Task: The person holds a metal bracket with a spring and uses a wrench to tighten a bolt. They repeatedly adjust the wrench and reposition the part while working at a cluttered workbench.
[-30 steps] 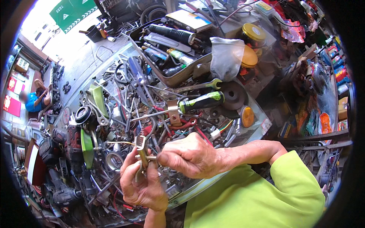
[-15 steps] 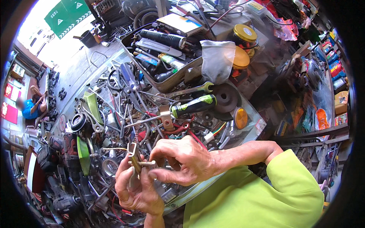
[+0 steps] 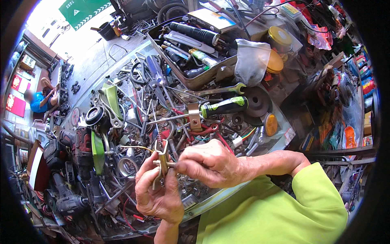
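Observation:
My left hand (image 3: pixel 159 197) grips a small U-shaped metal bracket (image 3: pixel 163 156) upright between thumb and fingers. Crosswise through the bracket runs a short metal pin or bolt (image 3: pixel 171 164), its far end showing on the left side. My right hand (image 3: pixel 213 162) comes in from the right, thumb and forefinger closed at the pin's right end. Both hands are above the cluttered glass-topped table. Just beyond them lie a screwdriver with a green and black handle (image 3: pixel 224 106) and a bent copper-coloured metal strip (image 3: pixel 194 117).
Loose tools and hardware crowd the table, including an open-ended wrench (image 3: pixel 219 90), a dark disc (image 3: pixel 256 101) and an orange reflector (image 3: pixel 271 124). A filled tool tray (image 3: pixel 195 83) sits behind. Power drills (image 3: pixel 69 203) lie left. Another person (image 3: pixel 38 101) sits far left.
My right thumb and forefinger have closed in on the pin's end, and the pin now sticks out on the bracket's left side. The view has shifted, moving the scene rightward.

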The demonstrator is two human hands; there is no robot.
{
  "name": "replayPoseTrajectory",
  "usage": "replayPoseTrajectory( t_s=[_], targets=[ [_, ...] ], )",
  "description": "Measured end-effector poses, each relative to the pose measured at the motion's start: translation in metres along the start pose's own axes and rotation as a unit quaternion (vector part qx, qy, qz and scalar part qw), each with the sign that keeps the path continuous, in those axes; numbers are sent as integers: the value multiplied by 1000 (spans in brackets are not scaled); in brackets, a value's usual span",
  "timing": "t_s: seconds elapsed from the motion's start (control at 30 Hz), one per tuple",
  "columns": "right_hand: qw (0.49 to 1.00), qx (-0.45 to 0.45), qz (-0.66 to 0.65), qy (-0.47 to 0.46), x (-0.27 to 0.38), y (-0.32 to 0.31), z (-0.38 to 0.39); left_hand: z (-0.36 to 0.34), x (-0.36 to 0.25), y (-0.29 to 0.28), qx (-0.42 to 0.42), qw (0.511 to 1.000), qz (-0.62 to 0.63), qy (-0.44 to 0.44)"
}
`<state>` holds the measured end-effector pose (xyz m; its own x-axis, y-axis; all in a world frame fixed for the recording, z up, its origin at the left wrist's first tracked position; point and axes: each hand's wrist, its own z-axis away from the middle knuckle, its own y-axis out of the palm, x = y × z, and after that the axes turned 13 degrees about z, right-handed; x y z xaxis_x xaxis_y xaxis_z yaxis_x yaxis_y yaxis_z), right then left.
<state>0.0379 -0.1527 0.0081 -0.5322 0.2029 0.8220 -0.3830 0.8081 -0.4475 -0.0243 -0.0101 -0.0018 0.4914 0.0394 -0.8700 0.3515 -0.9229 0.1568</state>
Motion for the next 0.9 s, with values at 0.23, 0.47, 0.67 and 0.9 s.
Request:
replayPoseTrajectory(
  t_s=[0.23, 0.47, 0.67, 0.9],
  targets=[
    [999, -29, 18, 16, 10, -3, -3, 0, 0, 2, -23, 999, 29, -17],
    [997, -8, -71, 0, -1, 4, -1, 1, -2, 5, -23, 999, 30, -31],
    [953, -125, 267, -67, -7, -17, -16, -13, -5, -10, -126, 972, 155, -122],
    [865, -4, 494, 84, -18, -74, -16, -32, -8, -35, -198, 867, 397, -228]
  ],
)
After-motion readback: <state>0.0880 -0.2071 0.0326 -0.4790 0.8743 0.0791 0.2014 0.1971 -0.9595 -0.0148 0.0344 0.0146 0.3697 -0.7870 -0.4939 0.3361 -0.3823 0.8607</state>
